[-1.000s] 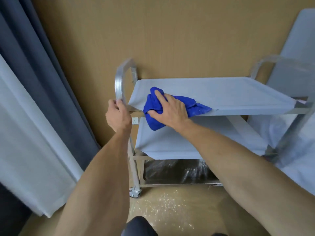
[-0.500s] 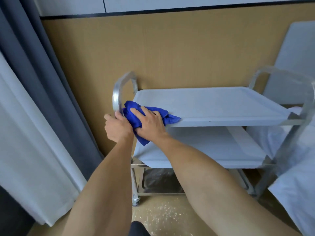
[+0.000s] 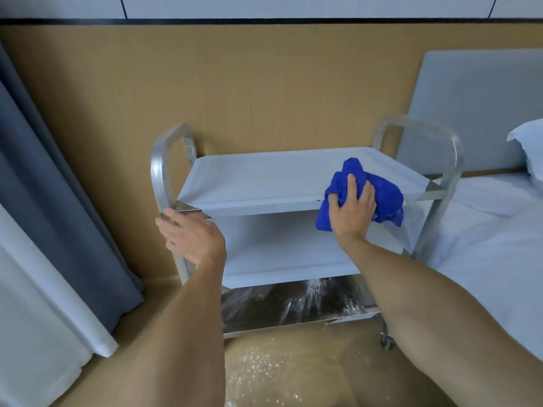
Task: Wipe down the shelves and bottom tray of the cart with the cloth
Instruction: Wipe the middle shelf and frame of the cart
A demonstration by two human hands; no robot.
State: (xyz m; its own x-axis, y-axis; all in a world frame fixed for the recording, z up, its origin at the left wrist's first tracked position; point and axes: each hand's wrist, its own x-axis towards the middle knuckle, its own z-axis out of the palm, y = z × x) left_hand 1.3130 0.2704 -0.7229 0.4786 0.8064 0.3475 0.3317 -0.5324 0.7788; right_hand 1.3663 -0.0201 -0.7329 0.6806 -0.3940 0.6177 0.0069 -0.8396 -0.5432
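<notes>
A steel cart stands against the wall with a top shelf (image 3: pixel 258 177), a middle shelf (image 3: pixel 279 248) and a shiny bottom tray (image 3: pixel 293 306). The bunched blue cloth (image 3: pixel 385 195) lies over the front right edge of the top shelf and hangs down a little past it. My right hand (image 3: pixel 351 212) lies over the cloth and grips it, thumb tucked into a fold. My left hand (image 3: pixel 194 239) holds the cart's left front post just below its looped handle (image 3: pixel 160 165).
A bed (image 3: pixel 493 248) with white sheets and a pillow (image 3: pixel 529 142) touches the cart's right side, by the right handle (image 3: pixel 452 160). Grey and white curtains (image 3: pixel 58 201) hang at the left. The floor (image 3: pixel 264 368) in front shows white specks.
My right hand has swept the cloth from the top shelf's left front corner across to its right front edge. My left hand has slid lower on the left post.
</notes>
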